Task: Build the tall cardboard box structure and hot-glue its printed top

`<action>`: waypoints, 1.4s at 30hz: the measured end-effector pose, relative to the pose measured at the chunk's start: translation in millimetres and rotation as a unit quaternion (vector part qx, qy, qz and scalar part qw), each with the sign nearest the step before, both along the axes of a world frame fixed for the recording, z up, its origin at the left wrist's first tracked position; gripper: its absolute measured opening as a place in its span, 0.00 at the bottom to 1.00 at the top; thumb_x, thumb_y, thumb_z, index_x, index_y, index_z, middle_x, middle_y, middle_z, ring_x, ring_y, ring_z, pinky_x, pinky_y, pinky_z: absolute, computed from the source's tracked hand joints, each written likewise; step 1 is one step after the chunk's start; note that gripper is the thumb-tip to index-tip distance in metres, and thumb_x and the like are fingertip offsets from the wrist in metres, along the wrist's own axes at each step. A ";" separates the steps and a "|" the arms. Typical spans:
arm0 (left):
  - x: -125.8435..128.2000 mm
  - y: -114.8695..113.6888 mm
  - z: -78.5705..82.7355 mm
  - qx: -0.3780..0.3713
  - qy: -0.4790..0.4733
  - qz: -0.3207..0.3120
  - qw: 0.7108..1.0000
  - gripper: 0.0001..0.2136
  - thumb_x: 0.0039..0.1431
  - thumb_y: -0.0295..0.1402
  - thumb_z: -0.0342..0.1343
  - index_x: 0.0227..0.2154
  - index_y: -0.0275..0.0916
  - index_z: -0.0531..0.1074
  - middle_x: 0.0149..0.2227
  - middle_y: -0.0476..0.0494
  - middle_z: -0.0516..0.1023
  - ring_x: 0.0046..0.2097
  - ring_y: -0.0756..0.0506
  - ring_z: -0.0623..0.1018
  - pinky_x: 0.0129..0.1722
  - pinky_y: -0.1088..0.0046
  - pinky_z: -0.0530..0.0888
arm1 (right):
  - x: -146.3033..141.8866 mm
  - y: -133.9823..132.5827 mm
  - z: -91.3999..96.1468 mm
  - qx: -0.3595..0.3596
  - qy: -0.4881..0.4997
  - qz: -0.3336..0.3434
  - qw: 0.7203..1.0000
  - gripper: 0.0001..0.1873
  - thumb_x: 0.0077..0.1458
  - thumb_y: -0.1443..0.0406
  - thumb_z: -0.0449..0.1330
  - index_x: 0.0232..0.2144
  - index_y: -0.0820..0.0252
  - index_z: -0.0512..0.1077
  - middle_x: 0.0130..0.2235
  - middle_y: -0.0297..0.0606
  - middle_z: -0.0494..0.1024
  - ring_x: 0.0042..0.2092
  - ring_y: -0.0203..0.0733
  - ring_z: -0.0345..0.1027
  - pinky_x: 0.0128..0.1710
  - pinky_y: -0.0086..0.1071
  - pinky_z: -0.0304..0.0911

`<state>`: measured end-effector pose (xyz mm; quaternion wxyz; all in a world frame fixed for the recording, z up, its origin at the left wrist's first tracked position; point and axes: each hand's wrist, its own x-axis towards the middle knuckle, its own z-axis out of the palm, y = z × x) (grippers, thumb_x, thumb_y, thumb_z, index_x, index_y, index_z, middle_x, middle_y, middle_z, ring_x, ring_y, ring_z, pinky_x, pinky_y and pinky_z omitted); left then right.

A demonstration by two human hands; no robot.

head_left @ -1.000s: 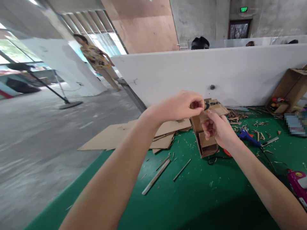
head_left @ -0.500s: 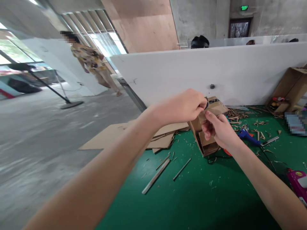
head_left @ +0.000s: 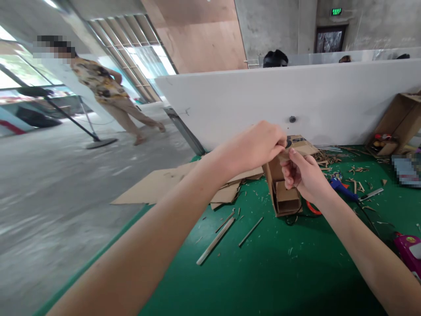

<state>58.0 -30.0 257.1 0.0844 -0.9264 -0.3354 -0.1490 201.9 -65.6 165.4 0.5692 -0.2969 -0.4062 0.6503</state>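
A small brown cardboard box (head_left: pixel 288 197) with an inner compartment stands on the green table, black print on its top panel. My left hand (head_left: pixel 265 142) reaches across and pinches the near edge of that panel. Close beside it, my right hand (head_left: pixel 305 175) has its thumb on the same edge, with the other fingers curled beneath. The fingertips hide the exact spot between them. Near the box's lower right side lies an orange-red ring-shaped handle (head_left: pixel 314 208). A blue glue gun (head_left: pixel 342 188) rests just right of my right hand.
Flat cardboard sheets (head_left: pixel 148 186) overhang the table's left edge. A whitish stick (head_left: pixel 215 241) and a thin grey rod (head_left: pixel 250 231) lie in front. Cardboard scraps (head_left: pixel 325 159), a larger cardboard box (head_left: pixel 391 123) and a purple object (head_left: pixel 408 252) are rightward. A white partition (head_left: pixel 237 101) stands behind.
My hands have shifted slightly right along the panel edge, and more of the box's inner compartment shows. In the background a person has walked leftward. The camera view has shifted a little.
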 end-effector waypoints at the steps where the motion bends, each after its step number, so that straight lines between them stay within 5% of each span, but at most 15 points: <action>1: -3.2 -2.2 -0.8 -0.014 0.005 0.003 1.000 0.10 0.61 0.27 0.52 0.28 0.38 0.78 0.31 0.45 0.80 0.33 0.46 0.77 0.35 0.70 0.70 | 0.5 0.0 0.6 -0.001 0.003 0.002 1.000 0.22 0.54 0.50 0.66 0.22 0.61 0.71 0.17 0.27 0.68 0.16 0.28 0.58 0.14 0.24 0.59; 5: -19.1 -10.6 -15.5 -0.013 -0.031 -0.012 0.999 0.15 0.68 0.33 0.48 0.50 0.38 0.76 0.49 0.39 0.79 0.50 0.42 0.78 0.50 0.62 0.74 | 2.9 0.7 1.6 -0.005 0.014 0.000 1.000 0.24 0.52 0.48 0.67 0.21 0.61 0.71 0.17 0.28 0.67 0.16 0.28 0.58 0.14 0.24 0.59; 8: -25.2 -12.5 -35.3 0.017 -0.038 -0.013 0.999 0.18 0.67 0.32 0.50 0.58 0.39 0.71 0.57 0.38 0.76 0.58 0.38 0.74 0.57 0.56 0.73 | 4.3 1.5 1.2 -0.007 0.022 0.000 1.000 0.24 0.51 0.48 0.68 0.22 0.61 0.71 0.16 0.27 0.67 0.15 0.29 0.58 0.14 0.24 0.58; 13: -19.8 -10.4 -60.0 0.131 -0.097 -0.037 0.986 0.16 0.67 0.27 0.51 0.55 0.32 0.72 0.56 0.33 0.79 0.58 0.38 0.77 0.58 0.55 0.76 | 6.2 1.0 2.4 -0.008 0.022 0.008 1.000 0.24 0.50 0.48 0.69 0.21 0.61 0.70 0.16 0.26 0.65 0.15 0.28 0.56 0.13 0.24 0.56; 19: -16.7 -9.7 -66.3 0.181 -0.148 -0.072 0.970 0.12 0.69 0.25 0.49 0.49 0.32 0.75 0.51 0.35 0.82 0.53 0.41 0.81 0.55 0.59 0.80 | 5.9 0.5 3.9 0.000 -0.001 0.023 1.000 0.25 0.49 0.46 0.69 0.20 0.61 0.70 0.16 0.26 0.65 0.15 0.27 0.55 0.13 0.23 0.55; 29: -18.7 -11.2 -66.3 0.143 -0.171 -0.062 0.973 0.12 0.69 0.25 0.49 0.49 0.38 0.75 0.51 0.39 0.82 0.54 0.43 0.81 0.56 0.57 0.79 | 3.8 2.6 0.2 0.023 0.002 0.027 0.999 0.25 0.48 0.46 0.69 0.21 0.59 0.70 0.16 0.26 0.66 0.15 0.27 0.54 0.13 0.23 0.53; 36: -18.6 -9.8 -69.3 0.104 -0.149 -0.028 0.983 0.14 0.68 0.24 0.47 0.53 0.35 0.71 0.56 0.33 0.78 0.59 0.39 0.77 0.56 0.56 0.78 | 8.0 4.1 0.3 0.031 -0.049 0.047 0.997 0.29 0.49 0.39 0.64 0.24 0.58 0.70 0.19 0.28 0.67 0.18 0.30 0.57 0.16 0.27 0.57; 39: -17.9 -9.4 -73.6 0.125 -0.150 -0.021 0.981 0.14 0.68 0.24 0.47 0.52 0.34 0.70 0.54 0.32 0.79 0.58 0.39 0.78 0.56 0.56 0.78 | 23.6 1.6 5.7 0.090 -0.178 0.075 0.977 0.30 0.56 0.38 0.57 0.25 0.58 0.71 0.23 0.33 0.72 0.22 0.34 0.64 0.20 0.29 0.60; 42: -16.7 -10.3 -76.9 0.146 -0.166 -0.023 0.975 0.13 0.67 0.22 0.47 0.51 0.34 0.71 0.51 0.34 0.81 0.54 0.40 0.81 0.58 0.55 0.76 | 43.0 -9.6 17.7 0.205 -0.387 0.082 0.895 0.21 0.60 0.49 0.61 0.24 0.58 0.70 0.24 0.32 0.73 0.23 0.33 0.63 0.22 0.29 0.57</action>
